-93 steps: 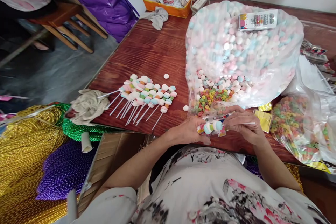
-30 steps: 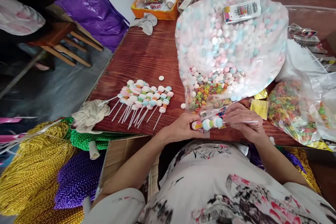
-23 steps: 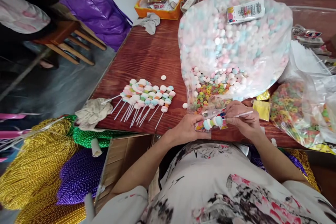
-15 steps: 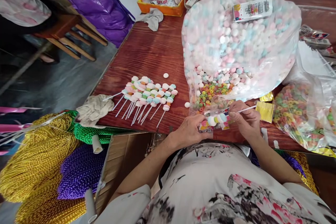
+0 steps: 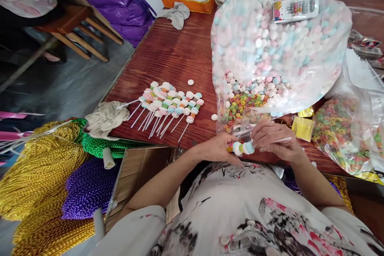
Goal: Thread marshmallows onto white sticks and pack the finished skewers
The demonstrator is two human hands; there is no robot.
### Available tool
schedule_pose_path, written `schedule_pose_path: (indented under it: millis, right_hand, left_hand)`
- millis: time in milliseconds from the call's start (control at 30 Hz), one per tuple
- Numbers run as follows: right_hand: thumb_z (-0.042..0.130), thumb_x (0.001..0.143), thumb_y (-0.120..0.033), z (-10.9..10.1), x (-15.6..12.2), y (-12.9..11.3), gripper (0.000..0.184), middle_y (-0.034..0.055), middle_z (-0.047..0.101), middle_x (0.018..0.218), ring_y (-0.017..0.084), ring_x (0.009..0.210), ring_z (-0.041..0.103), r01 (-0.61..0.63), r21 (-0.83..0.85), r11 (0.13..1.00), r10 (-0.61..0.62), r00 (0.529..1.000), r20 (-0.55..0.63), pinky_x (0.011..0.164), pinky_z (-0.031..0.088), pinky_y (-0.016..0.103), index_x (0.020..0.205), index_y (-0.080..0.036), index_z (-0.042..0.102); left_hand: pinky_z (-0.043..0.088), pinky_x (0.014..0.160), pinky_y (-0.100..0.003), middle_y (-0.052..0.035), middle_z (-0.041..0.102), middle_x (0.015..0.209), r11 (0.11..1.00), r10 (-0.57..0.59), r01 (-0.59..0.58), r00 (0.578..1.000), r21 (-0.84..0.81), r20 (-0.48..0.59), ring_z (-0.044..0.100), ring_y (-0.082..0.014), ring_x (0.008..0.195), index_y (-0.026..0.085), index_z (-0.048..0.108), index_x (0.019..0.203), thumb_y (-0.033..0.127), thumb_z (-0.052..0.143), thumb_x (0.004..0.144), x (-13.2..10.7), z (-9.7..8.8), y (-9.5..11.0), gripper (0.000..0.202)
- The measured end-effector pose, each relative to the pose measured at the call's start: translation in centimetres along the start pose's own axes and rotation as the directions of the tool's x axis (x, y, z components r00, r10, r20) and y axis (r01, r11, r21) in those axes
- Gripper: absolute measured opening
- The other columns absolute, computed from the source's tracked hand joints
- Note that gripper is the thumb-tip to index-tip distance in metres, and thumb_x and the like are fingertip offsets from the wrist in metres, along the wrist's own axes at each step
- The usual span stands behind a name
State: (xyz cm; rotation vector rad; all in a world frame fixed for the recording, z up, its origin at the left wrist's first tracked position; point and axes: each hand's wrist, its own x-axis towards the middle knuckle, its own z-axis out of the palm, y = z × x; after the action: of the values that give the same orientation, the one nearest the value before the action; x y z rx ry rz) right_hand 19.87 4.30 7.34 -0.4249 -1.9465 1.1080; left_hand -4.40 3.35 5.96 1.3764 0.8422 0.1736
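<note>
Low over the table's front edge, a candy skewer (image 5: 243,148) of pastel discs and coloured rings lies between my two hands. My left hand (image 5: 218,149) is closed round its candy end and hides the tip. On the other side, my right hand (image 5: 274,140) has its fingers bent together at the top of the candy, with the white stick sticking out to the right. Just behind, a clear printed wrapper (image 5: 241,129) shows partly; whether fingers hold it I cannot tell. Several finished-looking candy skewers (image 5: 172,102) lie piled to the left, sticks toward me.
A big clear bag of pastel candies (image 5: 279,48) covers the table's back right, with loose ring candies (image 5: 244,106) at its mouth. Right of my hand lie gold ties (image 5: 303,128) and a bag of rings (image 5: 336,132). A cloth (image 5: 107,119) hangs at the left edge.
My right hand has shifted slightly left and turned, its fingers now bunched over the candy's right end. The printed wrapper that lay under the skewer shows less. The view has tilted a little.
</note>
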Motion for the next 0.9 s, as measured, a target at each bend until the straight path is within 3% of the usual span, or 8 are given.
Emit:
schedule_pose_path:
  millis: [100, 333, 500, 533, 600, 700, 833, 900]
  right_hand:
    - [0.067, 0.086, -0.020, 0.1, 0.2, 0.1, 0.015, 0.0028, 0.076, 0.084, 0.021, 0.083, 0.068, 0.021, 0.022, 1.000, -0.019, 0.998, -0.054, 0.084, 0.052, 0.042, 0.096, -0.026, 0.075]
    - [0.070, 0.083, -0.019, 2.1, -0.3, 0.5, 0.007, 0.0003, 0.065, 0.067, 0.020, 0.076, 0.061, -0.135, -0.030, 0.990, 0.120, 0.945, -0.303, 0.074, 0.050, 0.039, 0.079, -0.024, 0.070]
    - [0.066, 0.085, -0.020, 3.6, -0.3, 0.8, 0.009, -0.0006, 0.061, 0.069, 0.018, 0.075, 0.059, -0.153, 0.069, 0.986, 0.167, 0.845, -0.508, 0.072, 0.049, 0.036, 0.078, -0.025, 0.068]
    - [0.065, 0.087, -0.021, 3.5, -0.4, 0.9, 0.009, -0.0004, 0.061, 0.070, 0.019, 0.078, 0.060, -0.143, 0.115, 0.983, 0.181, 0.853, -0.490, 0.074, 0.049, 0.036, 0.079, -0.025, 0.068]
    - [0.063, 0.089, -0.023, 2.8, -0.6, 0.9, 0.010, 0.0007, 0.065, 0.072, 0.020, 0.084, 0.063, -0.113, 0.166, 0.980, 0.168, 0.914, -0.369, 0.080, 0.051, 0.039, 0.083, -0.024, 0.070]
    - [0.062, 0.089, -0.022, 0.8, -0.9, 0.7, 0.011, 0.0022, 0.072, 0.077, 0.022, 0.092, 0.066, -0.061, 0.116, 0.991, 0.078, 0.986, -0.148, 0.089, 0.050, 0.043, 0.089, -0.023, 0.073]
    - [0.059, 0.093, -0.027, -1.1, -0.4, 0.1, 0.015, 0.0030, 0.075, 0.084, 0.023, 0.099, 0.068, -0.010, 0.028, 1.000, 0.007, 0.994, 0.111, 0.093, 0.047, 0.044, 0.093, -0.024, 0.073]
    - [0.059, 0.092, -0.026, -1.1, 0.0, -0.1, 0.014, 0.0030, 0.076, 0.085, 0.024, 0.099, 0.067, 0.026, -0.033, 0.999, -0.021, 0.991, 0.131, 0.093, 0.046, 0.045, 0.094, -0.025, 0.073]
  left_hand:
    - [0.035, 0.056, -0.021, 0.0044, 0.052, 0.064, 0.997, 0.031, -0.029, 0.999, 0.074, -0.032, 0.045, -0.0107, 0.062, 0.013, 0.064, 0.073, 0.048, 0.085, 0.059, 0.3, 0.1, 0.0, 0.044]
    - [0.030, 0.051, -0.021, 0.0057, 0.044, 0.059, 0.980, 0.078, -0.045, 0.984, 0.196, -0.163, 0.039, -0.0093, 0.058, 0.014, 0.057, 0.063, 0.047, 0.085, 0.059, 0.5, 0.6, 0.2, 0.043]
    - [0.034, 0.055, -0.021, 0.0053, 0.051, 0.063, 0.968, 0.106, -0.045, 0.965, 0.248, -0.238, 0.043, -0.0098, 0.061, 0.013, 0.063, 0.072, 0.044, 0.085, 0.060, 1.2, 1.0, 0.6, 0.040]
    - [0.035, 0.056, -0.021, 0.0051, 0.052, 0.064, 0.967, 0.108, -0.039, 0.958, 0.252, -0.267, 0.043, -0.0099, 0.061, 0.013, 0.065, 0.074, 0.043, 0.085, 0.059, 1.3, 1.0, 0.6, 0.039]
    - [0.035, 0.056, -0.021, 0.0051, 0.053, 0.065, 0.976, 0.094, -0.036, 0.958, 0.213, -0.270, 0.044, -0.0099, 0.062, 0.012, 0.065, 0.076, 0.041, 0.087, 0.056, 1.4, 0.8, 0.5, 0.041]
    - [0.036, 0.055, -0.020, 0.0059, 0.053, 0.063, 0.999, 0.012, -0.009, 0.994, 0.033, -0.106, 0.045, -0.0096, 0.060, 0.012, 0.064, 0.073, 0.041, 0.089, 0.050, 1.3, 0.3, 0.5, 0.045]
    - [0.033, 0.052, -0.020, 0.0065, 0.050, 0.061, 0.998, -0.038, 0.043, 0.995, -0.054, 0.089, 0.043, -0.0088, 0.058, 0.012, 0.062, 0.069, 0.040, 0.091, 0.046, 1.3, -0.1, 0.7, 0.047]
    - [0.031, 0.051, -0.020, 0.0070, 0.047, 0.059, 0.998, -0.014, 0.023, 0.990, -0.064, 0.138, 0.041, -0.0082, 0.057, 0.012, 0.060, 0.066, 0.041, 0.091, 0.046, 1.6, 0.1, 0.9, 0.048]
